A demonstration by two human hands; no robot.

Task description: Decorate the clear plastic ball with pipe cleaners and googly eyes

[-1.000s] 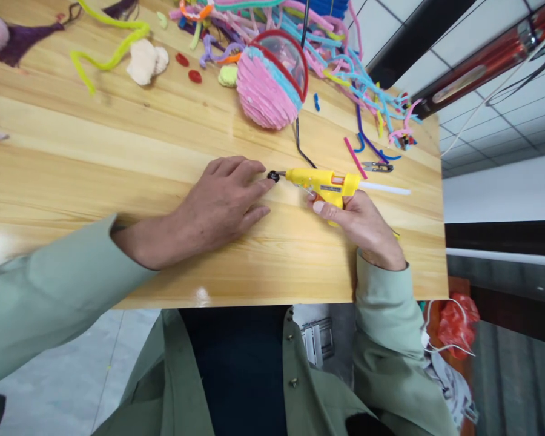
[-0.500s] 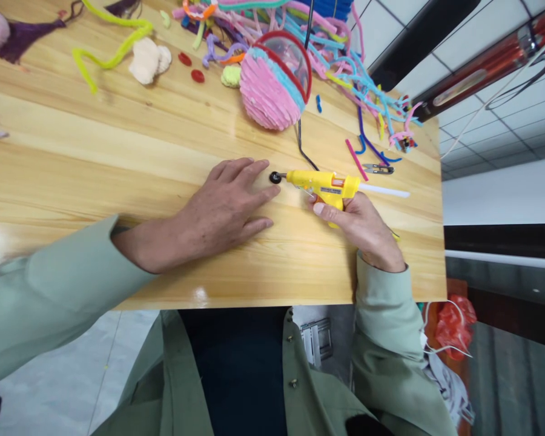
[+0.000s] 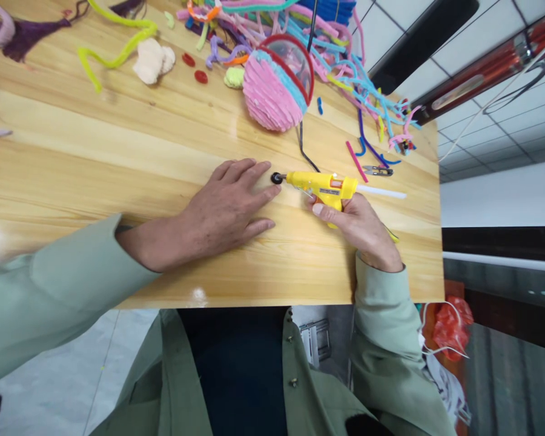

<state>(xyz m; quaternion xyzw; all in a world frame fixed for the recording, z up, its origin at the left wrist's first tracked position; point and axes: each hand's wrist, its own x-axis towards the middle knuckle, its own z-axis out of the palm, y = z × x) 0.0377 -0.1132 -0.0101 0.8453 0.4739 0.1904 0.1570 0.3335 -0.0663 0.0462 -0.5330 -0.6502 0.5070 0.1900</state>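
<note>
My right hand (image 3: 361, 225) is wrapped round the handle of a yellow hot glue gun (image 3: 320, 181), with a white glue stick (image 3: 381, 192) poking out of its back end. The gun's nozzle points left and meets a small round black piece (image 3: 277, 178) on the table. My left hand (image 3: 231, 206) lies palm down with its fingers spread. Its fingertips are beside the black piece, at or very near its edge. Above the gun sits a pink and blue fuzzy ball (image 3: 275, 91) with a red-rimmed clear opening.
A heap of coloured pipe cleaners (image 3: 345, 66) spreads along the far side of the wooden table (image 3: 95, 163). Small snips (image 3: 378, 171) lie right of the gun, near a pink stick (image 3: 356, 161). Farther left are red ovals (image 3: 200, 77), cream pieces (image 3: 149, 62) and a yellow pipe cleaner (image 3: 131, 42).
Both hands and the glue gun hold nearly the same pose. The view has shifted very slightly; the nozzle still meets the black piece.
</note>
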